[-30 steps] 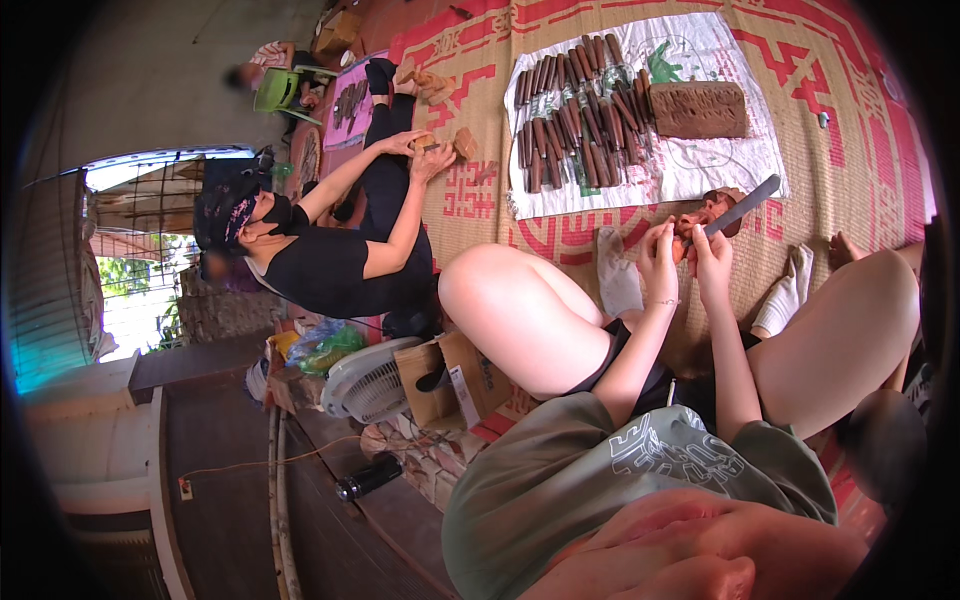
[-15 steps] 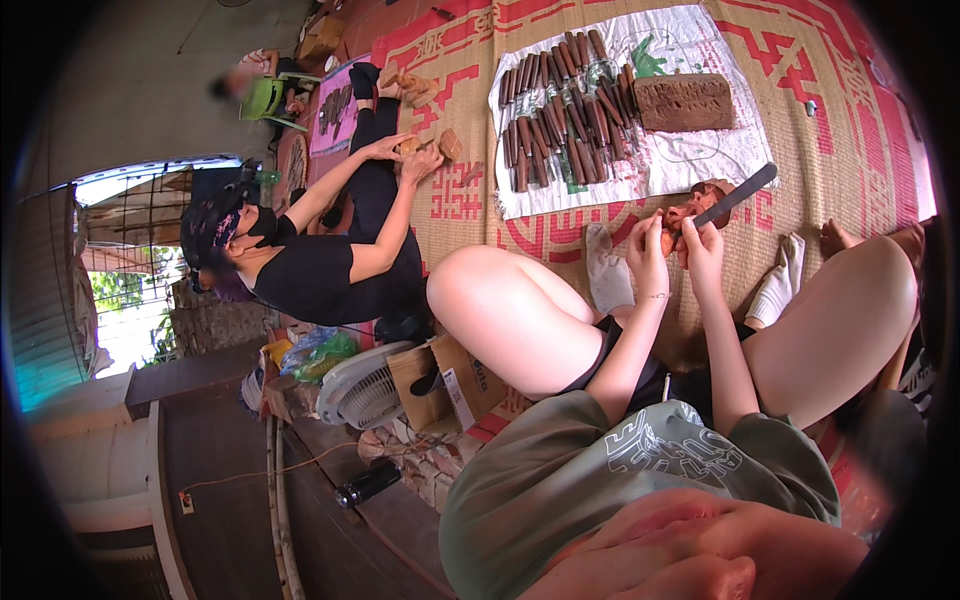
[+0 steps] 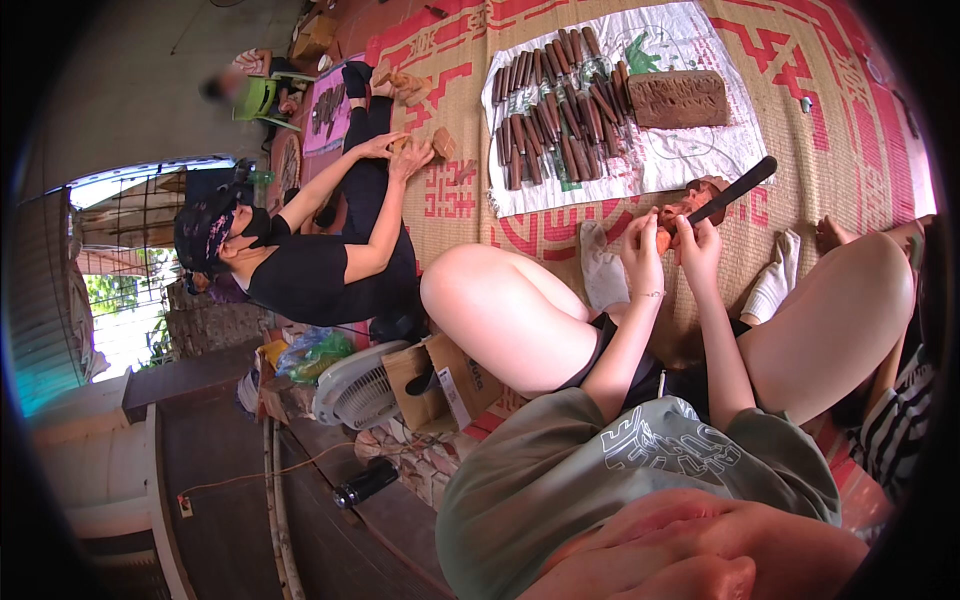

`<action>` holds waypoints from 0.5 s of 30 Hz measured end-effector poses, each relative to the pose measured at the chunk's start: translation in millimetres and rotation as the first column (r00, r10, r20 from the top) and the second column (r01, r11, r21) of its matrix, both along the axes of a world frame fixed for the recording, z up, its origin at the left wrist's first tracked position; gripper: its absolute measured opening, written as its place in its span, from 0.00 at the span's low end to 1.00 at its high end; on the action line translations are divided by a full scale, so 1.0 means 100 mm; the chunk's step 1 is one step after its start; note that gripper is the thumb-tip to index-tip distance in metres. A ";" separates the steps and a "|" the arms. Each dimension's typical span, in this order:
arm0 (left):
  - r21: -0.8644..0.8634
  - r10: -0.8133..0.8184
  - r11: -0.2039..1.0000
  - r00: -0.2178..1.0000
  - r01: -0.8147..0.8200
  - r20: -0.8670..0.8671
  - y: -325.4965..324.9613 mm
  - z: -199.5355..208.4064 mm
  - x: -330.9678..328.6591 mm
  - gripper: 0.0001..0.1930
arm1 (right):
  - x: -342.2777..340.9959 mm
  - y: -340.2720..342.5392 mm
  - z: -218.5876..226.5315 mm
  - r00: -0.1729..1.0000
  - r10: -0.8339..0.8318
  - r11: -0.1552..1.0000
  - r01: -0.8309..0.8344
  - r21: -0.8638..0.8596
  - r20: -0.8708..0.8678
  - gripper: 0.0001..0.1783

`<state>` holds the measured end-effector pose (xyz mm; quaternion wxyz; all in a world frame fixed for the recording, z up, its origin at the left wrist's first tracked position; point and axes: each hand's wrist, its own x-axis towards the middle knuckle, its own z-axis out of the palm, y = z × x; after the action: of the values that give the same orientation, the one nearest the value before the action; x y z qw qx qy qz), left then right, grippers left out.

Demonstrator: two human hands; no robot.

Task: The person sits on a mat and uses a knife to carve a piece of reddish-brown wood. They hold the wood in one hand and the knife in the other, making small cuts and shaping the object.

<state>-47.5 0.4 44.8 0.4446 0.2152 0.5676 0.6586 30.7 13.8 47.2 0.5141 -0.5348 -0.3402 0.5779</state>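
My left hand (image 3: 643, 245) is closed on a reddish-brown piece of carved wood (image 3: 664, 240), held up in front of my knees. Against the same piece, my right hand (image 3: 699, 246) grips a long, dark, flat file-like tool (image 3: 738, 188). The tool slants up to the right, and its rounded end sticks out past the wood. My fingers cover the tool's near end and part of the carving, so the exact contact between them is hidden.
Rows of wooden-handled tools (image 3: 560, 110) and a carved brown block (image 3: 680, 98) lie on a white sheet (image 3: 620, 190) over a patterned mat (image 3: 455, 150). To the left, a seated co-worker (image 3: 315, 235) handles wood. A fan (image 3: 360, 388) and cardboard box (image 3: 445, 385) stand by my left knee.
The flat tool has tilted slightly and looks darker. My hands stay close together on the carving, with only a small shift. The whole view has moved a little.
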 end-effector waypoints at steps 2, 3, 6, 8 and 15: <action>0.016 -0.010 1.000 1.000 0.011 -0.024 0.00 -0.01 0.00 0.09 | -0.02 -0.01 -0.01 0.998 -0.065 0.998 0.065 0.000 -0.022 0.10; 0.021 -0.009 1.000 1.000 0.010 -0.030 0.00 -0.01 -0.01 0.09 | -0.02 -0.01 0.00 0.995 -0.097 0.995 0.097 -0.001 -0.033 0.10; 0.021 -0.022 1.000 0.999 0.023 -0.023 0.01 0.00 0.00 0.09 | 0.03 0.03 0.05 0.967 -0.094 0.992 0.070 -0.107 -0.236 0.10; 0.015 -0.022 1.000 1.000 0.022 -0.001 0.00 0.02 0.00 0.09 | 0.04 0.03 -0.02 0.982 -0.009 0.996 -0.008 -0.091 -0.191 0.11; 0.016 -0.047 0.999 0.998 0.047 -0.034 0.00 0.05 -0.02 0.08 | -0.02 -0.01 -0.05 0.997 -0.077 0.997 0.077 0.013 0.010 0.11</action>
<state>-49.6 0.3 50.1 0.4487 0.2432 0.5642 0.6490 28.6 13.0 42.1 0.5373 -0.5474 -0.3257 0.5528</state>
